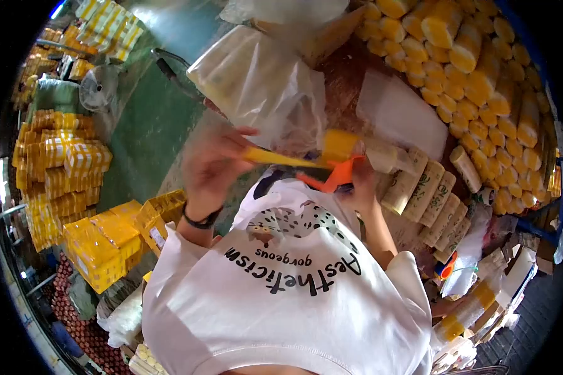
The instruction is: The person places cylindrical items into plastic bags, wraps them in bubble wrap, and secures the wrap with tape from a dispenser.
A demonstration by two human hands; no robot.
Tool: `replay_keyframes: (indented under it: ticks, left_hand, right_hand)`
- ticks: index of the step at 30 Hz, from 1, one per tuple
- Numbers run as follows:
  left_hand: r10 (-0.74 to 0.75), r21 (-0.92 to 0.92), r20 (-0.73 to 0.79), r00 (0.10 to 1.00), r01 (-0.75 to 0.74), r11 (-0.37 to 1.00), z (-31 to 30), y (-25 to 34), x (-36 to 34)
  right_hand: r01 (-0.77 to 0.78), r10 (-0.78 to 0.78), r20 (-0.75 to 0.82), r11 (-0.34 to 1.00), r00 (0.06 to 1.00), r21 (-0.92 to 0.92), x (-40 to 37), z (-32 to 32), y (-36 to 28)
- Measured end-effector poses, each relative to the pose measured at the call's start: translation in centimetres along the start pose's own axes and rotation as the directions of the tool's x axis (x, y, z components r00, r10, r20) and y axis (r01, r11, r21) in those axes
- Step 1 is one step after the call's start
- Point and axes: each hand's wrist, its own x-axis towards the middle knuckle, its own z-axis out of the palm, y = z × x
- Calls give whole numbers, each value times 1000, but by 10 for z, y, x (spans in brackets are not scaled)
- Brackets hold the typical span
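My right hand [360, 190] grips an orange tape dispenser [339, 175] that carries a roll of yellow tape [340, 147]. A stretched strip of yellow tape [284, 159] runs from the dispenser to my left hand [216, 165], which is smeared by motion. The strip's end meets the fingers of that hand, and a dark band circles its wrist. Just beyond both hands sits a large package in clear plastic film [256, 84]. To the right of the dispenser lie several pale wrapped rolls with green printing [422, 184].
Yellow-ended cylindrical rolls [466, 81] form a tall stack at the right. Yellow-taped cartons [103, 240] stand at the left, with more stacked boxes [62, 156] behind. A fan [98, 87] stands on the green floor [137, 137]. A white sheet [400, 112] lies beyond the rolls.
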Motion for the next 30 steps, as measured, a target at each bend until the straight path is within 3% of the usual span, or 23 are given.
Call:
replay_keyframes:
  ticks: [1, 3, 6, 8, 11, 13, 14, 15, 16, 17, 18, 19, 20, 22, 25, 28, 30]
  left_hand:
    - [-10, -73, -182, 983, -3, 997, -2, 7, 3]
    - [144, 164, -93, 985, -128, 978, -7, 11, 14]
    - [333, 338, 140, 932, -361, 869, -3, 16, 24]
    - [402, 395, 392, 827, -546, 739, 7, 20, 26]
    - [539, 374, 682, 494, -869, 324, 50, 16, 20]
    - [801, 203, 542, 254, -965, 169, 55, 4, 11]
    - [808, 175, 535, 247, -968, 181, 54, 5, 11]
    - [815, 147, 527, 241, -970, 192, 53, 7, 11]
    - [717, 193, 604, 348, -937, 292, 50, 16, 17]
    - [501, 297, 662, 557, -809, 506, 51, 18, 27]
    - [239, 449, 659, 714, -627, 636, 52, 21, 36]
    - [166, 473, 474, 865, -409, 780, 51, 6, 43]
    - [53, 433, 279, 959, -175, 884, 48, -16, 46]
    - [-152, 185, 201, 968, 115, 976, 39, -58, 53]
    - [-210, 434, 232, 950, 92, 896, 31, -82, 56]
    - [-145, 523, 244, 959, -5, 852, 25, -99, 52]
    - [-190, 473, 241, 952, 56, 879, 25, -106, 54]
  right_hand:
    - [-54, 54, -40, 999, 998, -7, -2, 0, 2]
    - [-121, 123, -25, 990, 992, 74, 3, -6, -10]
    - [-245, 267, -71, 942, 961, 228, 3, 2, -20]
    - [-317, 340, -39, 908, 940, 274, 20, -3, -30]
    - [-641, 681, 163, 543, 714, 543, 16, 30, 9]
    - [-473, 821, 223, 63, 525, 879, 56, 21, 25]
    - [-190, 838, 354, -301, 415, 935, 76, 18, 39]
    - [-138, 887, 271, -236, 375, 962, 71, 39, 87]
    - [-288, 888, 195, -75, 416, 955, 59, 46, 125]
    - [-524, 926, 94, 122, 366, 843, 56, 53, 158]
    - [-722, 939, -19, 278, 344, 633, 52, 61, 185]
    - [-827, 917, -87, 390, 390, 405, 52, 65, 194]
    - [-880, 888, -154, 453, 432, 142, 53, 69, 202]
    - [-789, 795, -132, 537, 592, -298, 56, 72, 208]
    - [-705, 784, -33, 537, 620, -464, 44, 106, 264]
    - [-558, 765, 190, 593, 616, -581, 78, 86, 239]
    - [-668, 659, 223, 743, 718, -41, 116, 39, 161]
